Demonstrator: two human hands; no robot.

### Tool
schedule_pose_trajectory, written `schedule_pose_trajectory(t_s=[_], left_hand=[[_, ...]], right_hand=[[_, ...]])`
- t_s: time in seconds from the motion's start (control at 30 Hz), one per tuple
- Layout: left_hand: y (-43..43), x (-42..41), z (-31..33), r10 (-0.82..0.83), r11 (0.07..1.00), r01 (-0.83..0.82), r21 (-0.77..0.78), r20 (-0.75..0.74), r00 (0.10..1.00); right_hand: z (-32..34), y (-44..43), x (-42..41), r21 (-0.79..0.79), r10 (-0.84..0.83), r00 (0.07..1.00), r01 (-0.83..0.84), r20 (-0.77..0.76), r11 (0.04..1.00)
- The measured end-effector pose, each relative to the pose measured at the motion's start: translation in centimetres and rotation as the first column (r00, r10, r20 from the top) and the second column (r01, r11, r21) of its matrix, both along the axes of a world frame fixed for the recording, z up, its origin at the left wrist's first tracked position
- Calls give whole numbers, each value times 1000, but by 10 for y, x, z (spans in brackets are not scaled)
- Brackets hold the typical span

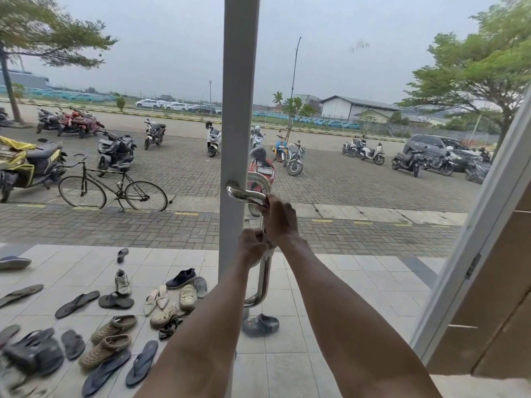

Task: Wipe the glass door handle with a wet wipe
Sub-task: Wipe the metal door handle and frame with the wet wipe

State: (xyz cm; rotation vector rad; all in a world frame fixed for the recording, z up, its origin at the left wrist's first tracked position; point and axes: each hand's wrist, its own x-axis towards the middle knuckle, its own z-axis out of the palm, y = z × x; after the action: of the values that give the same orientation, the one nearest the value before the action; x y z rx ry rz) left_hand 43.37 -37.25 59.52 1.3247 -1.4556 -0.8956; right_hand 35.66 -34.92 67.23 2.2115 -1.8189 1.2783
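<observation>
1. Door handle [263, 278]: a polished steel pull bar mounted upright on the grey door frame [240, 110], with its upper end curving into the frame at a round mount and its lower end curving back in below.
2. Right hand [280, 218] grips the handle just under the upper bend, its fingers [266, 203] curled closed around the bar.
3. Left hand [253, 245] sits directly beneath the right one and touches it, with its fingers closed around the vertical part of the bar.
4. Wet wipe [269, 252]: a small patch of white shows at the bar just below the two hands, where they meet; most of it is hidden, and which hand presses it I cannot tell.
5. Both forearms reach up from the bottom of the view and converge on the handle.
6. Glass panes flank the frame; through them show tiled flooring with scattered sandals and shoes [115, 326] at lower left, a bicycle [112, 188], and parked motorbikes [115, 150] on a paved lot.
7. A grey clog [261, 324] lies on the tiles just below the handle's lower end.
</observation>
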Motion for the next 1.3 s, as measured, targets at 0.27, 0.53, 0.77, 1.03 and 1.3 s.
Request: schedule_pose_trajectory(t_s=[0.27,0.53,0.77,1.03,1.3], left_hand=[[-2,1,-14,11,1000,-11,-5,-13,1000],[-1,-1,-57,5,999,-9,44,76,997],[6,-11,-50,75,985,-90,144,102,992],[2,-12,-33,100,986,-116,124,128,987],[1,-14,-57,148,989,-148,27,2,989]], right_hand=[[0,0,-2,16,-29,1000,29,5,999],[-7,-2,-3,-17,-31,999,32,21,999],[-4,-1,-5,27,-28,999,28,22,999],[2,0,-8,109,-7,1000,6,15,994],[-1,-6,-10,151,-5,999,0,34,989]])
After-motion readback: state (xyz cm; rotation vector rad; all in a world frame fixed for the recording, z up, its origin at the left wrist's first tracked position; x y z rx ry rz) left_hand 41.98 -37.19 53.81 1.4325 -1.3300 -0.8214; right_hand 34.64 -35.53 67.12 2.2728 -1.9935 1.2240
